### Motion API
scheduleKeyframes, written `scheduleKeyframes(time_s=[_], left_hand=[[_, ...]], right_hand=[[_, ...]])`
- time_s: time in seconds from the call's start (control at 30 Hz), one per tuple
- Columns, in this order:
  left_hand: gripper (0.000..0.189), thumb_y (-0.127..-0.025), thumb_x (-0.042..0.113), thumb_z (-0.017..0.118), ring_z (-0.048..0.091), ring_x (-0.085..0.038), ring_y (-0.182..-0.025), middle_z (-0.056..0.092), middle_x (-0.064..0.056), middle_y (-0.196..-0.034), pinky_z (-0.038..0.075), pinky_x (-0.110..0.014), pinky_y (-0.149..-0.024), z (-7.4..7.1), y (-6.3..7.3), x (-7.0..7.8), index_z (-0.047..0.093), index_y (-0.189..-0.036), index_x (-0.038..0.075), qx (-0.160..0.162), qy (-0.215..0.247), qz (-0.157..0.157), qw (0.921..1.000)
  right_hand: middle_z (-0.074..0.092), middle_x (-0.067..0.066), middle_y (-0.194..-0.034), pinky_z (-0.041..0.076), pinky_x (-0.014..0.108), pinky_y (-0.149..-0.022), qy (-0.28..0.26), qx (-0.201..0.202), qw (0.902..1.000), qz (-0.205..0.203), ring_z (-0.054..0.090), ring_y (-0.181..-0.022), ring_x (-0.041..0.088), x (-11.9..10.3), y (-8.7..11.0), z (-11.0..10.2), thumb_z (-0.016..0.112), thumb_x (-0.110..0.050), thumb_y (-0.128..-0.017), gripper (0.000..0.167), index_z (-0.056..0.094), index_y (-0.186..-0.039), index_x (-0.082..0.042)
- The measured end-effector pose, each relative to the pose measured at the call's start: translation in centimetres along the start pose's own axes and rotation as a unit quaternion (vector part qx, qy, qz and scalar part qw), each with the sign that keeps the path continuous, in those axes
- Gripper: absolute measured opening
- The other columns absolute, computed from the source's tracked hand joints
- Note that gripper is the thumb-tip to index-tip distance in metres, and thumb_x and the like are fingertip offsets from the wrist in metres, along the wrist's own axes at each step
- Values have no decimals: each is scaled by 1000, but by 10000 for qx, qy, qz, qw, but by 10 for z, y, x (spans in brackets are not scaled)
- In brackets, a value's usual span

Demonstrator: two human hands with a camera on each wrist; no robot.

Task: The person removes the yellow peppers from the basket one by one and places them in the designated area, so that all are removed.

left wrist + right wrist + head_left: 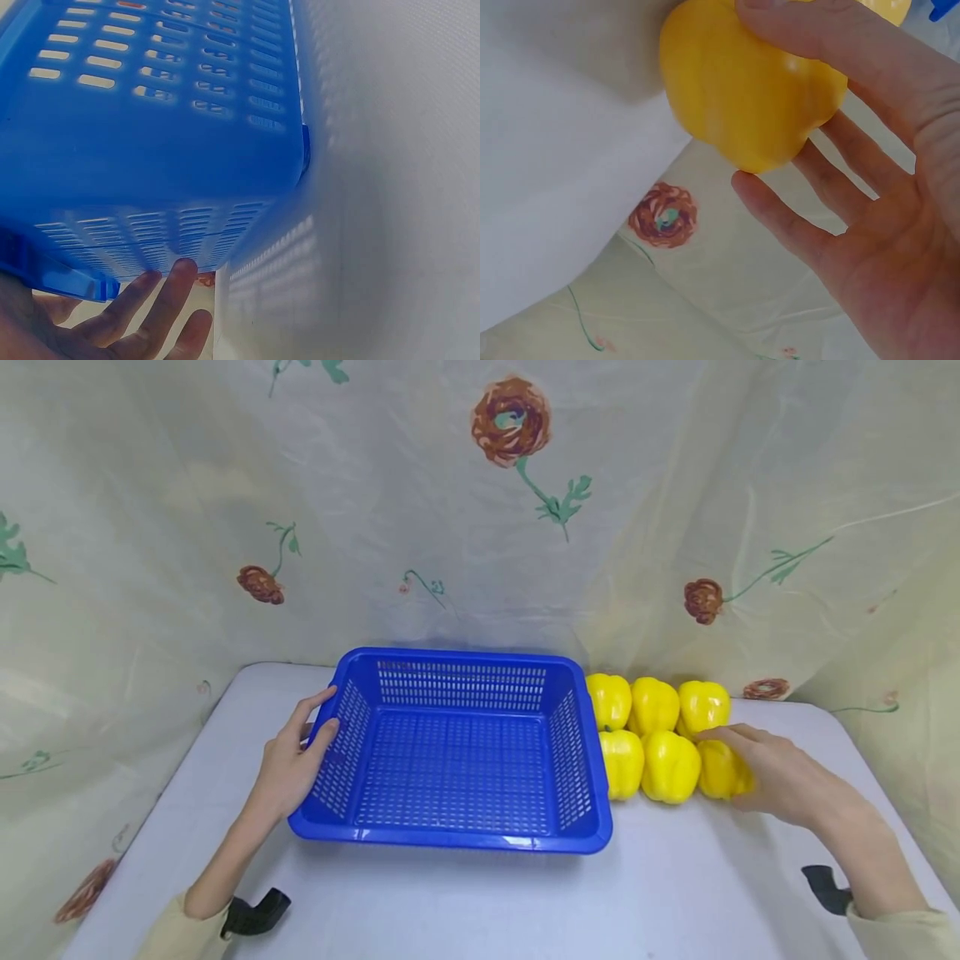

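Note:
A blue plastic basket (450,839) with slotted walls stands upright on the white table, and its inside is bare. My left hand (292,764) holds its left rim, thumb over the edge and fingers along the outer wall, as the left wrist view shows. To the basket's right, yellow bell peppers sit in two rows. My right hand (783,777) grips the rightmost front bell pepper (722,770), thumb on one side and fingers around the other. That pepper (735,82) fills the upper part of the right wrist view; whether it touches the table cannot be told.
Beside the held one are a front-row pepper (670,767) and another (621,764) close to the basket. Three more, such as the back-right pepper (703,706), stand behind. A flowered curtain (450,527) hangs behind the white table (480,910).

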State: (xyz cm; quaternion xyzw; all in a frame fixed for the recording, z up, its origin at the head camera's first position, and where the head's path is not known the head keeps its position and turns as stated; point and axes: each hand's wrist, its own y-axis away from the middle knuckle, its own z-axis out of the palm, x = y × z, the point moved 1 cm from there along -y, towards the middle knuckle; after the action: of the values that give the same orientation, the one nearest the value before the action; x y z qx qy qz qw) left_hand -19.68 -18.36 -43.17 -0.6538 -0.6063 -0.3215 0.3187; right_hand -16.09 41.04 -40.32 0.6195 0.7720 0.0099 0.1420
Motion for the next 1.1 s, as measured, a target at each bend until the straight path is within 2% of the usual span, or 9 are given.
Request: scheduleKeyframes(time_s=[0.1,0.3,0.73,1.1], left_hand=[[55,-116,40,43,71,-56,-122,61,-35,-148,66,-61,-89,-1,0,1,33,-170,30,-8,7,-16,10000],[55,-116,39,43,72,-55,-122,61,-35,-148,67,-59,-88,-1,0,1,33,-170,29,4,-4,-14,10000],[55,-116,37,44,70,-55,-124,60,-35,-150,66,-62,-91,0,1,3,33,-170,28,-4,5,-6,10000],[55,-117,38,43,70,-55,-125,59,-35,-151,66,-62,-92,0,1,2,32,-170,29,-4,10,-47,10000]], right_hand=[[58,34,-149,51,75,-106,-10,37,10000,-34,58,-129,56,0,-1,3,99,-9,-73,85,59,-148,-6],[63,32,-145,51,74,-107,29,251,9993,-262,59,-129,55,-2,-3,4,98,-3,-71,81,63,-143,-5],[62,30,-147,50,75,-108,-20,232,9993,-277,58,-131,55,1,-4,4,98,-2,-71,84,62,-146,-5],[61,27,-150,49,76,-109,-246,167,9993,-234,56,-133,53,2,-2,4,98,-5,-72,82,63,-146,-11]])
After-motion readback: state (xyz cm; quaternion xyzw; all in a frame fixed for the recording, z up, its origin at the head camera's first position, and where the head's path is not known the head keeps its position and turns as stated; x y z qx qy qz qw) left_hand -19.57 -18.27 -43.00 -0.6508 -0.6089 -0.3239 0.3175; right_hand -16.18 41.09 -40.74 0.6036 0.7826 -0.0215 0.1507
